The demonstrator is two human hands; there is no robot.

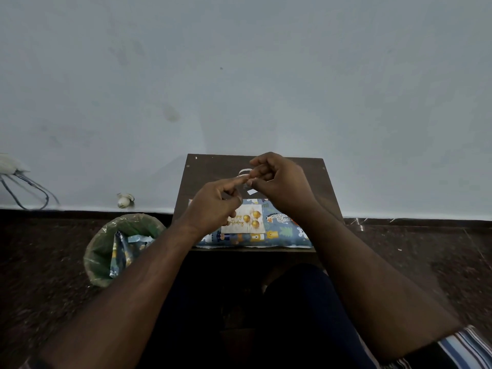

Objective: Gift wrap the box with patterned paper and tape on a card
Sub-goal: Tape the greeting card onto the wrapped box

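A box wrapped in blue animal-patterned paper (282,230) lies along the near edge of a small dark table (207,166). A white birthday card with gold balloons (249,219) lies on top of the box. Both hands are raised above the table behind the box. My left hand (213,206) has its index finger stretched toward the right hand, a small piece of clear tape (246,179) at its tip. My right hand (279,179) pinches that tape with curled fingers. A tape roll (244,171) sits on the table just behind the fingers, mostly hidden.
A small white scrap (251,192) lies on the table under the hands. A green-lined bin (103,251) with scraps of the patterned paper stands on the floor at the left. A white wall rises behind the table. Cables (24,187) lie at the far left.
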